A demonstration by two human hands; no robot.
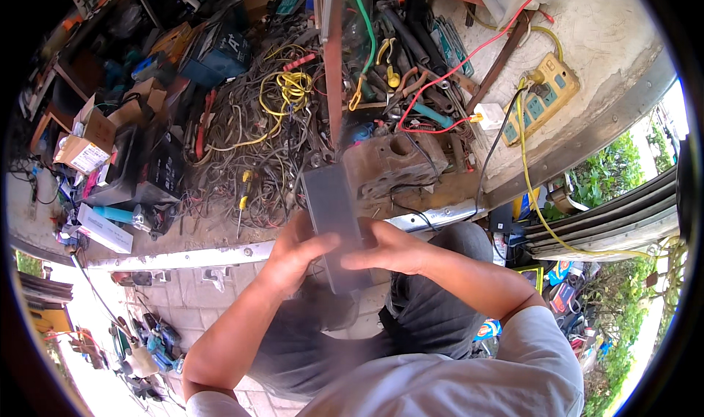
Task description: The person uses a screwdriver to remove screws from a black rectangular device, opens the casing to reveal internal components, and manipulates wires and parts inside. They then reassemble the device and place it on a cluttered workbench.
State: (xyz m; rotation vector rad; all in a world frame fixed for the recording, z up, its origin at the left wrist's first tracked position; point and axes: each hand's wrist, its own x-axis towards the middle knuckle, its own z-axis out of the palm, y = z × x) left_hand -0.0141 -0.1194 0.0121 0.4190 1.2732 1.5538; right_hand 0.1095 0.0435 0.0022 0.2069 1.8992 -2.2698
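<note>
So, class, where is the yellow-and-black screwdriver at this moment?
The screwdriver lies left of centre in the head view, below the coiled yellow wire and up and left of the person's left hand.

The smartphone (pixel 334 213) is dark grey, the T-shirt (pixel 447 380) pale grey, the trousers (pixel 447 296) charcoal. The power strip (pixel 555 100) is cream-yellow with teal sockets (pixel 534 108), the coiled cable (pixel 295 87) yellow.
</note>
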